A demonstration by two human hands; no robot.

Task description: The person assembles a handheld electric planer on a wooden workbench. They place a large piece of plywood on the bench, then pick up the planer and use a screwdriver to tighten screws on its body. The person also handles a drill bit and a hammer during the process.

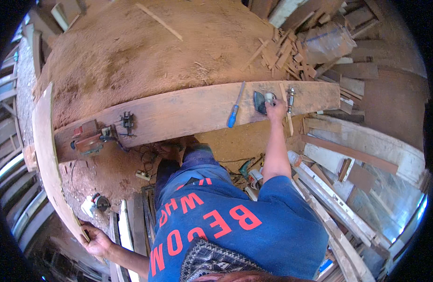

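Note:
My left hand [98,242] grips the near end of a long pale wooden board [48,136], which reaches forward past the left end of a thick plank [179,113]. At the right part of that plank, my right hand [275,112] has its fingers closed at a small pale rounded thing [270,97], whose kind I cannot make out. Beside it lies a dark, flat-bottomed object [259,102]. A blue-handled tool with a long metal blade [233,115] rests left of this hand. Just to its right are a thin wooden strip [288,117] and a slim metal tool [291,98].
Reddish power tools [89,136] and a black metal fitting [127,122] sit on the plank's left part. Sawdust [132,51] spreads beyond it. Wood offcuts [287,54] are heaped at far right. A white power tool [96,204] and a power strip [143,175] lie on the ground.

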